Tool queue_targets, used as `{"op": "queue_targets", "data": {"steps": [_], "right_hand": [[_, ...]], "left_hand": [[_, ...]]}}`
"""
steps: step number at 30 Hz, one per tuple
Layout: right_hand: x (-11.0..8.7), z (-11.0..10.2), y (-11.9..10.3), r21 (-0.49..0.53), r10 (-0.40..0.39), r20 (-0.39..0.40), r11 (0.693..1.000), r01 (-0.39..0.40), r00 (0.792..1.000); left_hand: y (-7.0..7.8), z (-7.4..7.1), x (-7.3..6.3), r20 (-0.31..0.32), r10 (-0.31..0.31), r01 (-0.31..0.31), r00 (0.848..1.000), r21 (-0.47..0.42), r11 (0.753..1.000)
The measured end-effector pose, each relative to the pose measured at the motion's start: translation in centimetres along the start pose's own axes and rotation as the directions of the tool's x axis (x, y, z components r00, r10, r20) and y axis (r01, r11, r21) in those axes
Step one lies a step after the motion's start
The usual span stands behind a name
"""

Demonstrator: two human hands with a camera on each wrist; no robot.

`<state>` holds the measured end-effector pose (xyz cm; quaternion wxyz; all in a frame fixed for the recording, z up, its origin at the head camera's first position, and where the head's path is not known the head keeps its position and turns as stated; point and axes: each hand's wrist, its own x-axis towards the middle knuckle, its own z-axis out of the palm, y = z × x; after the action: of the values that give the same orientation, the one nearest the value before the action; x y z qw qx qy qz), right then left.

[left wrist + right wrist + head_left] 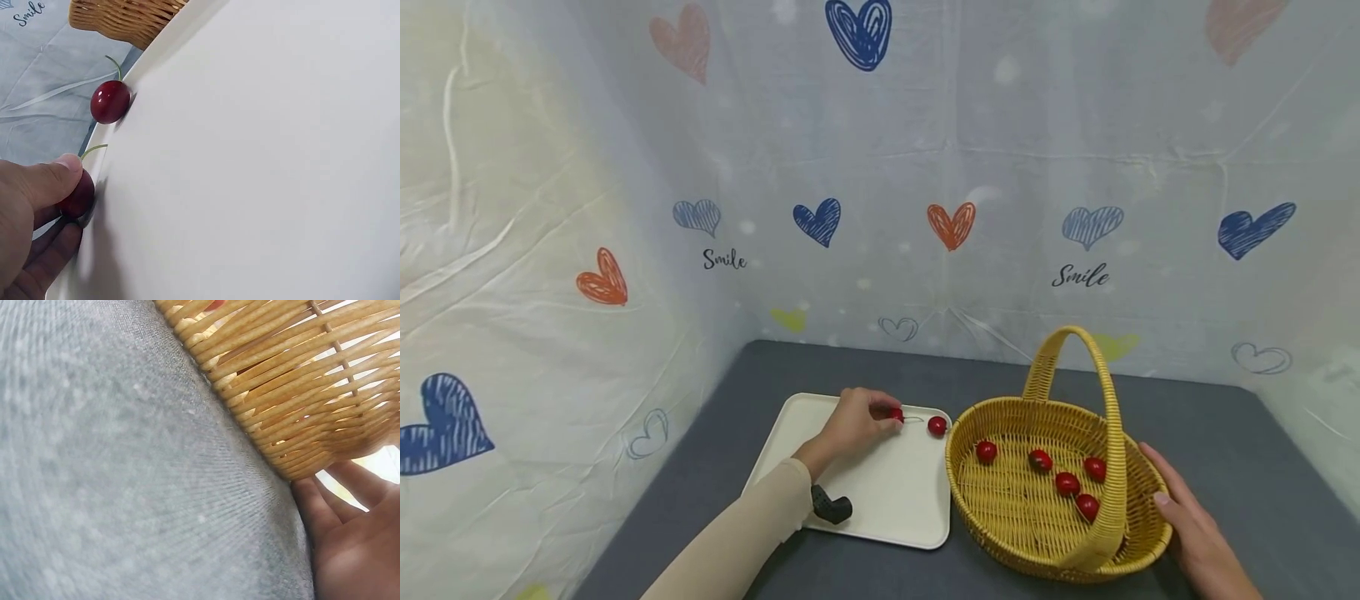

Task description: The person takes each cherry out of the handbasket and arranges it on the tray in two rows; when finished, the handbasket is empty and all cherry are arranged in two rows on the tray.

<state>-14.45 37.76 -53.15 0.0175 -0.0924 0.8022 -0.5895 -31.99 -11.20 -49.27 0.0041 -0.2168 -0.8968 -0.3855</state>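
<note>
On the white tray (pixel 895 492), my left hand (pixel 857 423) pinches a red cherry (pixel 80 197) with a green stem between thumb and fingers, near the tray's far edge. Another cherry (pixel 937 426) lies just right of it, close to the tray's corner. My right hand (pixel 1197 529) rests against the right side of the yellow wicker basket (pixel 1000 521), fingers extended along the outer wall and thumb at the rim. Several cherries lie inside the basket, one cherry (pixel 987 452) apart at the left. In the right wrist view, the fingers (pixel 320 509) touch the weave low down.
The basket's tall arched handle (pixel 1112 417) rises over its right part. A black strap-like device (pixel 831 506) at my left wrist hangs over the tray. Dark grey cloth (pixel 865 575) covers the table, and a heart-printed curtain (pixel 880 167) stands behind it.
</note>
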Motion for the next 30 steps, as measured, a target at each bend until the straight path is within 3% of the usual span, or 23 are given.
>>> {"op": "queue_targets", "data": {"steps": [6,9,11,13,16,18,24,30], "right_hand": [[0.0,0.1,0.0,0.013,0.019,-0.003,1.0,-0.019,1.0],[0.0,0.1,0.0,0.028,0.027,-0.008,0.999,-0.027,1.0],[0.0,0.1,0.0,0.029,0.022,-0.01,0.999,-0.021,1.0],[0.0,0.2,-0.1,0.034,0.008,-0.01,0.999,-0.008,1.0],[-0.1,0.2,-0.1,0.042,-0.007,-0.007,0.999,0.008,1.0],[-0.1,0.2,-0.2,0.043,-0.005,-0.008,0.999,0.005,1.0],[-0.1,0.3,-0.3,0.015,0.019,-0.017,1.0,-0.018,1.0],[-0.1,0.5,-0.6,-0.036,0.03,-0.034,0.999,-0.031,0.999]], "left_hand": [[-0.4,-0.9,-1.0,-0.048,-0.03,0.024,0.998,-0.124,0.992],[-0.1,-1.9,-1.6,-0.048,-0.07,0.057,0.996,-0.235,0.97],[0.2,-2.5,-1.9,-0.014,-0.084,0.073,0.996,-0.371,0.926],[0.7,-3.1,-2.2,0.037,-0.069,0.079,0.997,-0.521,0.85],[1.5,-3.5,-2.7,0.11,0.007,0.071,0.994,-0.684,0.726],[2.4,-3.5,-3.0,0.144,0.059,0.066,0.988,-0.733,0.677],[6.0,-2.2,-3.7,0.215,0.164,0.067,0.963,-0.778,0.624],[9.3,0.2,-3.6,0.264,0.308,0.03,0.914,-0.801,0.598]]}}
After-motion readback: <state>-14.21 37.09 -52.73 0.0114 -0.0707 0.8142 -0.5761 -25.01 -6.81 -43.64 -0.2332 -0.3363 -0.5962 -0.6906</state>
